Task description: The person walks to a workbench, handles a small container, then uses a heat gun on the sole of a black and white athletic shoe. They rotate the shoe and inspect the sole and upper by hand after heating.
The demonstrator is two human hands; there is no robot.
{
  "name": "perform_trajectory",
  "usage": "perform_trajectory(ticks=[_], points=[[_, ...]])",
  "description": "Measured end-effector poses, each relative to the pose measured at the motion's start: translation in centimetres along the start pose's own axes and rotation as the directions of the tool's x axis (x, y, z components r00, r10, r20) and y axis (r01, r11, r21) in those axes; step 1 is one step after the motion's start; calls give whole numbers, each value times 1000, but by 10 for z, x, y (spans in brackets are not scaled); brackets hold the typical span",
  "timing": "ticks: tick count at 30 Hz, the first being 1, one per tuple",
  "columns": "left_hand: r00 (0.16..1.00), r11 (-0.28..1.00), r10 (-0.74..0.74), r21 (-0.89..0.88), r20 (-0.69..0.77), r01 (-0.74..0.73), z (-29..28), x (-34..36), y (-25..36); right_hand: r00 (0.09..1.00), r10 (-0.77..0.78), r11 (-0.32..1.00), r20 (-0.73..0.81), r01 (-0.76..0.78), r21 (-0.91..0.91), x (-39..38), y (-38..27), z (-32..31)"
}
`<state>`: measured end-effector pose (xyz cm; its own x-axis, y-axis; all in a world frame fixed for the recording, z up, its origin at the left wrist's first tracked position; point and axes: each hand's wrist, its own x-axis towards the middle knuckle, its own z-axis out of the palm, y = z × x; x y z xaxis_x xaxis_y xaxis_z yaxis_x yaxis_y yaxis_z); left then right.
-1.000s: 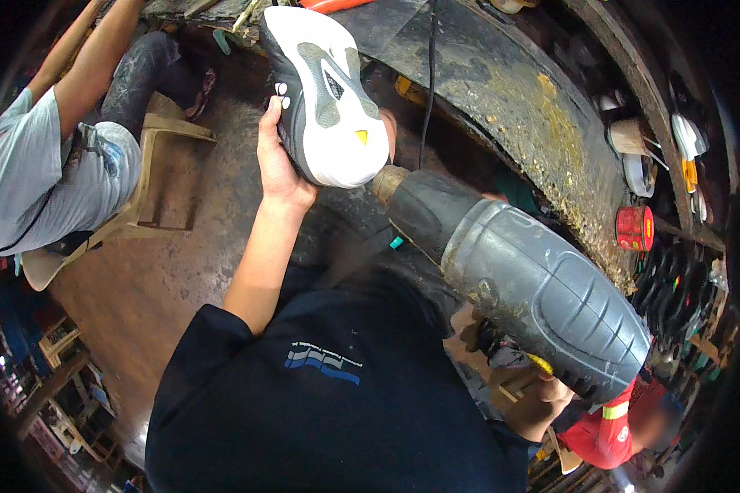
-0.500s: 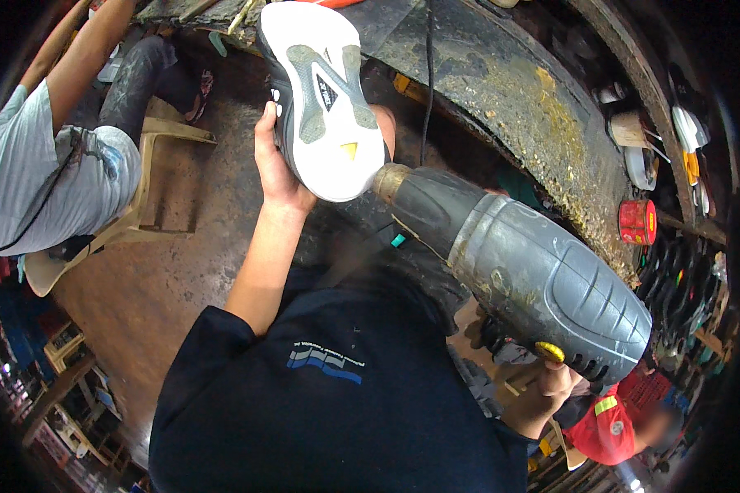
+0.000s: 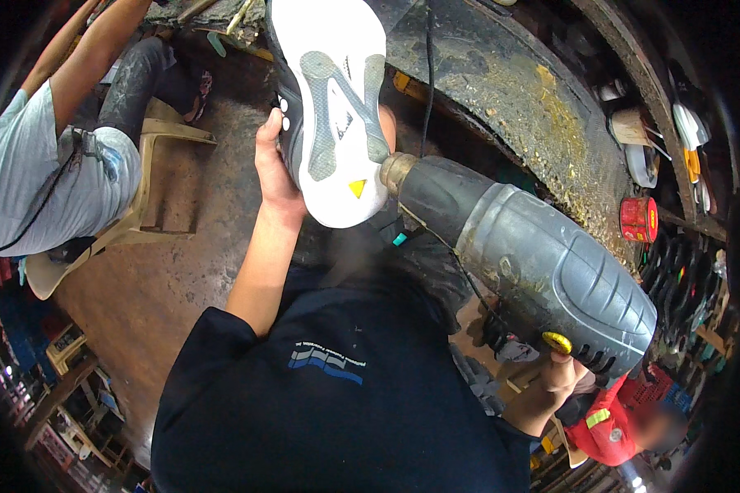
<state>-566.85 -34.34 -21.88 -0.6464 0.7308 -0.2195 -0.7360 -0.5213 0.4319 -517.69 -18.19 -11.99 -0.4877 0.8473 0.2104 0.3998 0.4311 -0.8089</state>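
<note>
A shoe (image 3: pixel 321 90) with a white and grey sole is held up with its sole turned toward me, and a small yellow triangle marks its heel. My left hand (image 3: pixel 277 164) is closed around the dark upper, thumb at the left side and fingers partly showing at the right. A grey heat gun (image 3: pixel 543 255) points left, its metal nozzle (image 3: pixel 395 172) right beside the edge of the heel. My right hand (image 3: pixel 561 376) grips the gun from beneath; most of those fingers are hidden behind its body.
Ahead stands a worn, glue-stained bench (image 3: pixel 501 82), with a black cord (image 3: pixel 428 74) hanging over it. A red tin (image 3: pixel 638 219) sits at its right end. One person sits on a beige plastic chair (image 3: pixel 148 181) at left; another in red (image 3: pixel 604 431) is behind at lower right.
The shoe has come slightly nearer and to the right, tilting so the heel shows lower. The heat gun has shifted a little right, its nozzle staying beside the heel.
</note>
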Motion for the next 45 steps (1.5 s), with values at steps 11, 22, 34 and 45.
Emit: perform_trajectory(ticks=[11,22,34,45], points=[[999,996,35,80,2,-35,2,0,0,1000,1,1000,-6,-1,-7,2,-2,-3],[991,985,74,163,-116,-54,7,4,3,1000,2,1000,-22,-2,-13,-4,-3,-10],[995,985,91,151,-30,-86,10,8,6,999,11,1000,-50,-12,-19,-23,-4,-12],[996,983,-42,181,80,27,-23,4,6,998,-23,999,-66,21,-30,-8,-2,-6]])
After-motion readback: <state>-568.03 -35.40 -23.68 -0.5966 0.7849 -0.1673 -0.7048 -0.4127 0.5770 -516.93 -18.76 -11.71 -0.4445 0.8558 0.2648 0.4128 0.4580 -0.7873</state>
